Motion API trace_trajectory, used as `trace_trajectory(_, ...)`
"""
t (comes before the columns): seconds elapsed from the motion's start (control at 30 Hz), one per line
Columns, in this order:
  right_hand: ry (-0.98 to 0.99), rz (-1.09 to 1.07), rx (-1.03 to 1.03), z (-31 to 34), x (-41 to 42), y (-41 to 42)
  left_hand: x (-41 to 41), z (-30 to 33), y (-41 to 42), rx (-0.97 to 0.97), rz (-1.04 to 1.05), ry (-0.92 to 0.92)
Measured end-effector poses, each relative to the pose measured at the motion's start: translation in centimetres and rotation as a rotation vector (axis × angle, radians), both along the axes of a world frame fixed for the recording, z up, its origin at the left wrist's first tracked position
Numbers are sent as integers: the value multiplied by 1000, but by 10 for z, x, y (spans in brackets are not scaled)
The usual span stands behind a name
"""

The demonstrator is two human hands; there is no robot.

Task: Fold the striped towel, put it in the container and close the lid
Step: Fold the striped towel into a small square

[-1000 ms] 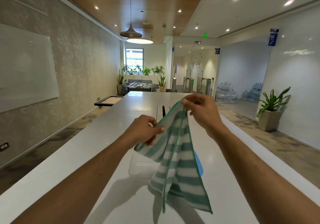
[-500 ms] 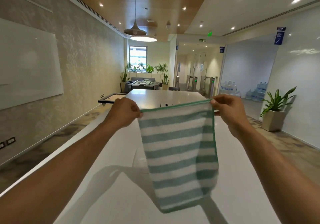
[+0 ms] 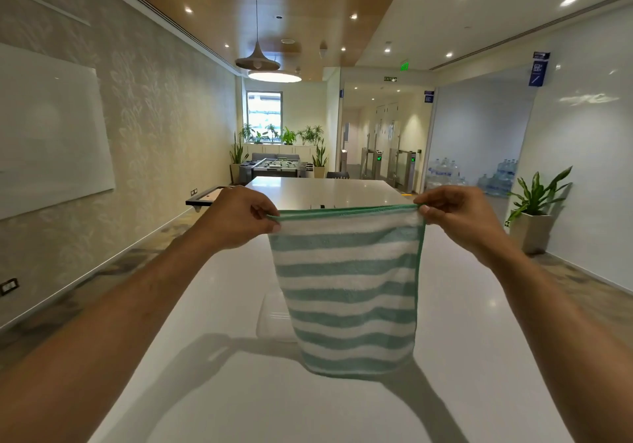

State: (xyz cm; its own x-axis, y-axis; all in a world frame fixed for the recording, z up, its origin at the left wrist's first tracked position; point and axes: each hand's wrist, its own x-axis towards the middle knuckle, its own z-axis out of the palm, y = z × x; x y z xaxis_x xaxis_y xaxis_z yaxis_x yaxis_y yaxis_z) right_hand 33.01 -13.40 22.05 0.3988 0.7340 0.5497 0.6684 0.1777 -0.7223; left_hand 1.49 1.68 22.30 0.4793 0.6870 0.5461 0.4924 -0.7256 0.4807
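A green-and-white striped towel (image 3: pixel 347 292) hangs flat in the air above the long white table (image 3: pixel 219 391), its top edge stretched level. My left hand (image 3: pixel 239 218) pinches the towel's top left corner and my right hand (image 3: pixel 455 216) pinches the top right corner. Behind the towel a clear plastic container (image 3: pixel 274 319) sits on the table; only its left part shows, the rest is hidden by the cloth. I cannot make out its lid.
The table runs far ahead, with a dark slot (image 3: pixel 317 207) near its middle. A potted plant (image 3: pixel 532 216) stands on the floor to the right, a low black bench (image 3: pixel 205 197) to the left, and water bottles (image 3: pixel 445 173) are stacked at the far right.
One second ago the towel hung bunched between hands held close together. My hands have drawn apart and risen, and the towel now hangs spread flat with its top edge taut.
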Motion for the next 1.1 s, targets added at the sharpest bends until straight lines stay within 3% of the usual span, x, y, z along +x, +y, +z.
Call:
trace_trajectory(0.2,-100,-60,-35,-2,-2,-1,-6,4,0,-10,3,11)
trace_trajectory(0.43,-141,-86,-56,0,-4,-2,-4,2,0,6,53,-121)
trace_trajectory(0.57,-150,-109,-68,1,-4,-1,1,2,-4,27,56,-68)
trace_trajectory(0.8,-310,-229,-234,-1,-16,4,21,2,-20,-26,-12,-224)
trace_trajectory(1.1,-65,157,60,-13,-103,32,54,-1,-36,41,-125,-222)
